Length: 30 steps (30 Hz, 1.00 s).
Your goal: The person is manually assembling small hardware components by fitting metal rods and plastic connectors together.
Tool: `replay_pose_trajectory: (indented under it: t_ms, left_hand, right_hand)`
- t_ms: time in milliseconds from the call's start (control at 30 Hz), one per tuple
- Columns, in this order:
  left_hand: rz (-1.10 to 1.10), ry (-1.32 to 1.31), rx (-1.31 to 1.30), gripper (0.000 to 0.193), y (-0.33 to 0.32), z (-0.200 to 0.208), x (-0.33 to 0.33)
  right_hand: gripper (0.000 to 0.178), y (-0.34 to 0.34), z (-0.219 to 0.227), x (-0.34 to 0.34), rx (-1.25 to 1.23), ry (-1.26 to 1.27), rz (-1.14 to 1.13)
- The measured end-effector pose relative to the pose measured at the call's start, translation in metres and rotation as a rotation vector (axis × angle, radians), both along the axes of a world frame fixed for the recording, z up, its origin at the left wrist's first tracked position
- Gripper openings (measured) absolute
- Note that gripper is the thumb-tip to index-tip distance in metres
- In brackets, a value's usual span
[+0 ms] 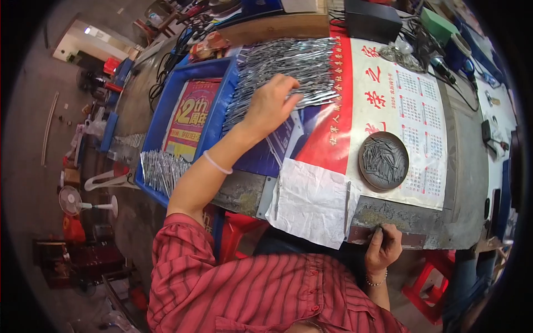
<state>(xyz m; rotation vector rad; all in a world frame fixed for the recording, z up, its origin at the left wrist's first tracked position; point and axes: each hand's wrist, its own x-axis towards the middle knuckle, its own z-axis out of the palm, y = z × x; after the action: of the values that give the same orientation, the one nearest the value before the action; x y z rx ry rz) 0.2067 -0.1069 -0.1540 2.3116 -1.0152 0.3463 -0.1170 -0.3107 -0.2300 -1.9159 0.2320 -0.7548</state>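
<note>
My left hand (272, 106), with a pale band on its wrist, reaches over the near part of a wide pile of thin, shiny metal pieces (288, 61). Its thumb and forefinger are apart, and nothing shows between them. At the table's front edge my right hand (384, 245) is closed, thumb against the fingers, beside a brown metal strip (408, 240). Whatever it pinches, if anything, is too small to make out. A round dark bowl (383, 186) of short grey metal pins (383, 159) stands farther up from that hand. Crumpled white paper (311, 202) lies between my arms, overhanging the edge.
Left of the pile, a blue bin (217, 105) holds a printed sheet and more thin metal pieces (164, 171). A printed calendar sheet (425, 166) covers the right of the table. A black box (372, 21), green box (437, 25) and cables stand behind. Red stools (425, 291) are below.
</note>
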Motion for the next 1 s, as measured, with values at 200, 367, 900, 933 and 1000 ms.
replay_pose_trajectory:
  t_ms: [200, 367, 900, 933, 1000]
  left_hand:
    - [0.193, 0.191, -0.001, 0.014, 0.079, 0.07, -0.059]
    - [0.286, 0.186, -0.003, 0.012, 0.141, 0.09, -0.114]
    - [0.186, 0.328, -0.21, 0.06, 0.037, -0.027, -0.077]
    - [0.211, 0.357, -0.201, 0.061, 0.026, -0.034, -0.068]
    - [0.254, 0.396, -0.163, 0.067, 0.014, -0.044, -0.056]
  right_hand:
    - [0.008, 0.007, 0.002, 0.003, 0.068, -0.005, 0.022]
    - [0.007, 0.002, -0.001, -0.003, 0.041, 0.004, 0.001]
    - [0.029, -0.011, 0.115, 0.164, -0.1, 0.223, 0.522]
    - [0.031, -0.014, 0.112, 0.183, -0.144, 0.246, 0.506]
    - [0.035, -0.017, 0.098, 0.221, -0.152, 0.311, 0.531]
